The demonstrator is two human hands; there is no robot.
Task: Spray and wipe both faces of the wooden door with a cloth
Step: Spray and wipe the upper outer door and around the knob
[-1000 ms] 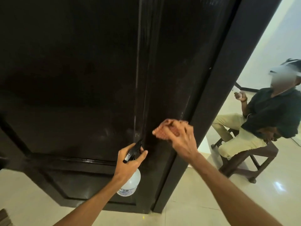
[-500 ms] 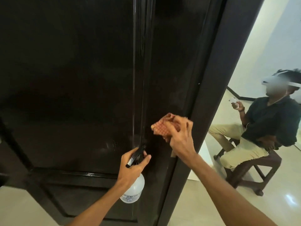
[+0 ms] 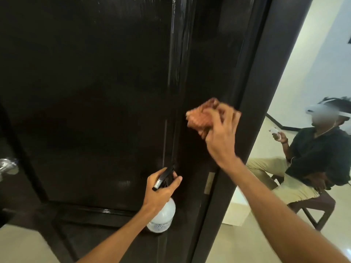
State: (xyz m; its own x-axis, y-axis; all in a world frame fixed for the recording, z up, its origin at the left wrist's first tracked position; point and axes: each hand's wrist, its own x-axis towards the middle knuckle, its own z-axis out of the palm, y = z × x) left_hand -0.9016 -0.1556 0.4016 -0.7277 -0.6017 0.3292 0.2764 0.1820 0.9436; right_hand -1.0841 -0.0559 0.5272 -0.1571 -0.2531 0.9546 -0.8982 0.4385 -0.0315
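A dark glossy wooden door fills most of the view, with wet streaks near its top. My right hand grips a bunched red checked cloth and presses it against the door's right stile, near the edge. My left hand holds a clear spray bottle by its black trigger head, lower down and close to the door face. The bottle's body hangs below my fist.
A metal door handle shows at the left edge. The dark door frame runs beside the cloth. A person with a headset sits on a wooden chair at the right, on a pale tiled floor.
My right hand has carried the cloth upward along the door's right stile. The view has tilted up. My left hand keeps the bottle in much the same place.
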